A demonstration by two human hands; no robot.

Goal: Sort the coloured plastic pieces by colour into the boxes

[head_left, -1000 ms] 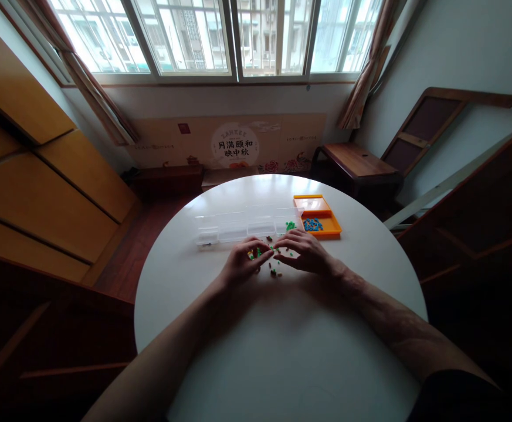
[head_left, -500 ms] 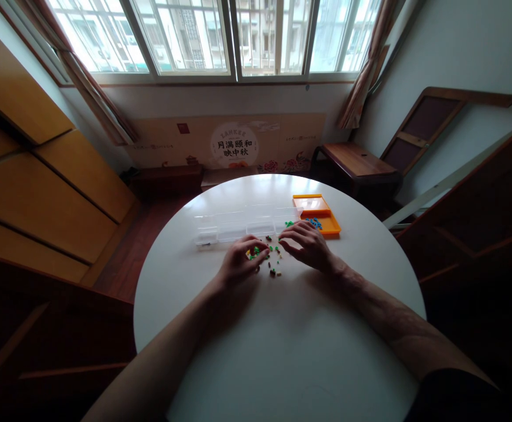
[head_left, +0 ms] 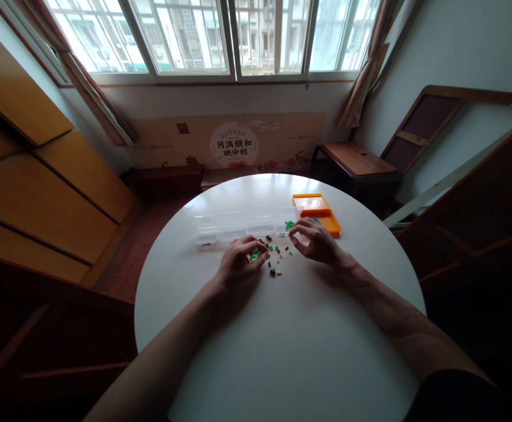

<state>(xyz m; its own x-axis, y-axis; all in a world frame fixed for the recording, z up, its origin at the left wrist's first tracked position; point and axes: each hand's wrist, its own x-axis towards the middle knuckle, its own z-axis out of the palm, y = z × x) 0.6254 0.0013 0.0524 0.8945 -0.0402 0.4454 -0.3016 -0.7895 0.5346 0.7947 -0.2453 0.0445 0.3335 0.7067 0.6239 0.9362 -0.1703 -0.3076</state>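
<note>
My left hand (head_left: 242,258) rests on the white table, curled beside a small heap of green and yellowish toy bricks (head_left: 254,255). Its thumb and fingertips come together; anything pinched there is too small to make out. My right hand (head_left: 316,240) hovers at the right end of a clear plastic compartment box (head_left: 224,232), beside a cluster of green bricks (head_left: 289,225). Thumb and index finger of that hand close in a pinch, its content not discernible. Between the hands lie scattered brown, green and cream bricks (head_left: 273,272).
An orange tray (head_left: 332,225) with a lid section stands behind my right hand, which hides most of the blue pieces in it. All this sits on a round white table (head_left: 282,340). Beyond are a wooden side table (head_left: 359,158) and a window.
My right hand has moved right, from over the loose bricks to the box's right end, its fingers now more bent. My left hand has hardly moved, shifting slightly beside the heap.
</note>
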